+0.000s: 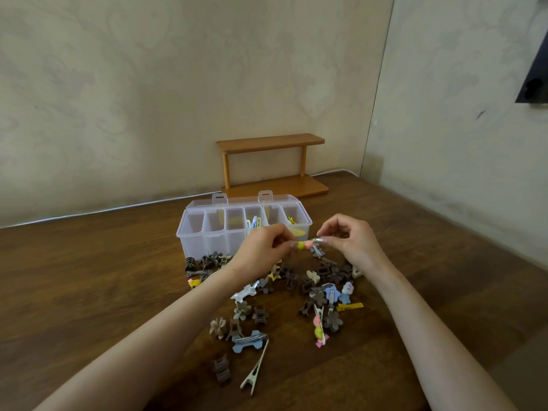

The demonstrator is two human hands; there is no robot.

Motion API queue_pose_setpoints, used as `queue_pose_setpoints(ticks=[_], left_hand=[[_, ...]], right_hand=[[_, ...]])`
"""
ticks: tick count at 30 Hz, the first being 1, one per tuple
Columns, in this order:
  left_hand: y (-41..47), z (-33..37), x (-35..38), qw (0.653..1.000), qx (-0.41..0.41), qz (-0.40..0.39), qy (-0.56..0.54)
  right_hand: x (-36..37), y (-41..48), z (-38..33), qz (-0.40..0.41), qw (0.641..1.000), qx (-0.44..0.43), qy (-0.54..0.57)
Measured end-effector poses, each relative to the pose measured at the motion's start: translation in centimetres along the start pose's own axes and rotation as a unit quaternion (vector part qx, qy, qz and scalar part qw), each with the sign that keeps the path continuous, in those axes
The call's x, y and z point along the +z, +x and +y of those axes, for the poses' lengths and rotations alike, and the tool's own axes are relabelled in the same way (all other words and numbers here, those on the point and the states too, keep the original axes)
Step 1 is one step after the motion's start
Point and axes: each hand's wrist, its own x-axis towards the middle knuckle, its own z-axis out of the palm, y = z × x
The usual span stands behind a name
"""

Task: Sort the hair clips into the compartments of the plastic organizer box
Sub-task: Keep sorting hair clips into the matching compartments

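Note:
The clear plastic organizer box (204, 229) stands open on the wooden table, its compartments in a row; a few coloured clips lie in the right-hand ones. In front of it both hands hold one clip with yellow and pink beads (305, 245). My left hand (264, 247) pinches its left end and my right hand (350, 237) pinches its right, metal end. Below them lies a scattered pile of hair clips (296, 292), mostly brown claw and flower clips, with a blue bone-shaped clip (248, 342) and a long metal clip (254, 370) nearest me.
A small two-tier wooden shelf (271, 164) stands behind the box against the wall. A white cable (103, 210) runs along the table's back edge. A wall closes the right side.

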Motion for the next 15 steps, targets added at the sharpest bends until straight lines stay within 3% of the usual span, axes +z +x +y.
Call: queue_pose_setpoints(ticks=[5,9,15], left_hand=[[0.4,-0.2,-1.7,0.996,-0.013,0.080,-0.036],[1.0,-0.5,-3.6,0.989,-0.017,0.134,-0.054],[3.1,-1.0,-6.4,0.982,-0.046,0.179,-0.036]], right_hand=[[0.4,0.1,0.2,0.002,1.000,-0.001,-0.028],[0.4,0.5,1.2,0.042,0.987,-0.008,-0.157],[0.9,0.6,2.0,-0.022,0.972,-0.024,-0.234]])
